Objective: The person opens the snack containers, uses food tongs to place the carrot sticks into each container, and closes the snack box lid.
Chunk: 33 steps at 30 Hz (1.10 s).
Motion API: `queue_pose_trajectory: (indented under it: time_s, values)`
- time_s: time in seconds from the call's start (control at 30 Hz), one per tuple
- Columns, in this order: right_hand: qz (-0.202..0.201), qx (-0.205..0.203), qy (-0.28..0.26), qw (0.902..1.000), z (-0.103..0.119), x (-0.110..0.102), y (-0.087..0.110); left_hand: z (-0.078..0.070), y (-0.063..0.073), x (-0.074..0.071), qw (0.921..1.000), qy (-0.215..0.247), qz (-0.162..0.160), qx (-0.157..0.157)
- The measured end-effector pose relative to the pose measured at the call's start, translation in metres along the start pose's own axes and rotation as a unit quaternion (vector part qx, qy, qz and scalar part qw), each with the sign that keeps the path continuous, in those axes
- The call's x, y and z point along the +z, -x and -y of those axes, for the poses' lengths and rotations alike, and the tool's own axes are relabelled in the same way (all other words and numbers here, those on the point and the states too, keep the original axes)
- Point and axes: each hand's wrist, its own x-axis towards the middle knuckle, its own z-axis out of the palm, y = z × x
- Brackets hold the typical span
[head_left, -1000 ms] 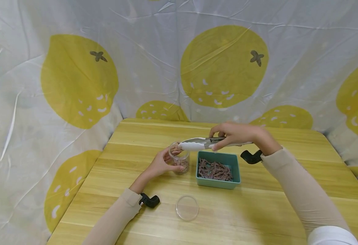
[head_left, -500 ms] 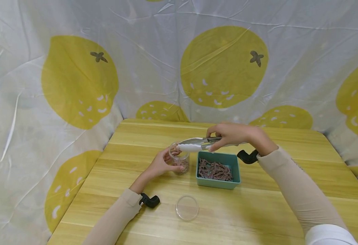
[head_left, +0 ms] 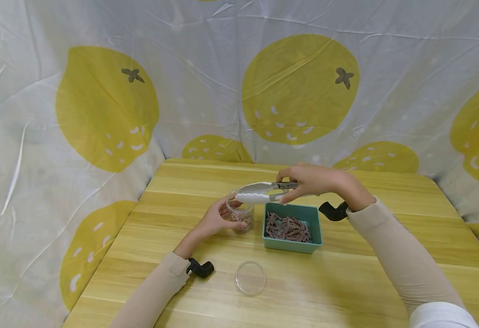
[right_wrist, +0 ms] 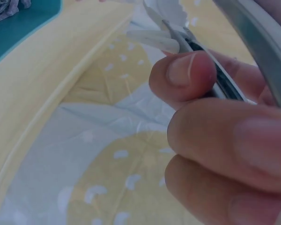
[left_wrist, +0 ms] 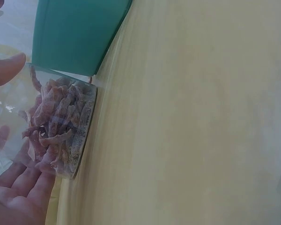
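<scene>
My left hand (head_left: 212, 219) grips a clear round jar (head_left: 244, 222) that stands on the table without its lid. In the left wrist view, brownish-pink dried strips (left_wrist: 56, 119) fill its lower part, with the thumb and fingers around the wall. The right hand (head_left: 315, 181) holds metal tongs (head_left: 253, 198) with white scalloped tips, level from the right. Those tips are spread apart over the jar's mouth, and no strip shows between them. Right of the jar is a teal box (head_left: 290, 246) holding many similar strips (head_left: 288, 228).
A clear round lid (head_left: 250, 278) lies on the wooden table (head_left: 173, 305) in front of the jar and box. Behind the table and along its sides hangs a white cloth (head_left: 200, 91) printed with yellow lemons. Black wrist cameras (head_left: 201, 269) stick out from both cuffs.
The right hand and the tongs have shifted slightly left over the jar. The tong tips, nearly together before, have spread, and the strip seen at them is gone. The left hand stays put.
</scene>
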Motion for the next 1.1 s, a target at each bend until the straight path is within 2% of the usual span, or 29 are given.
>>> queue_pose_trajectory:
  time_s: [0.33,0.53,0.77,1.1]
  values:
    - [-0.030,0.010,-0.036,0.9989,-0.014,0.002,0.028,-0.002,0.001,0.000,0.9999,-0.012,0.001,-0.003]
    - [-0.042,0.032,-0.031,0.9982,-0.025,0.008,0.045,-0.002,0.001,0.000,1.0000,-0.007,0.003,-0.002]
    - [-0.031,0.042,-0.039,0.9979,-0.039,0.020,0.058,-0.002,0.001,0.000,0.9999,-0.014,-0.001,-0.009]
    - [-0.006,0.030,-0.041,0.9987,-0.048,0.034,0.068,-0.001,0.000,0.000,0.9998,-0.016,0.000,-0.007]
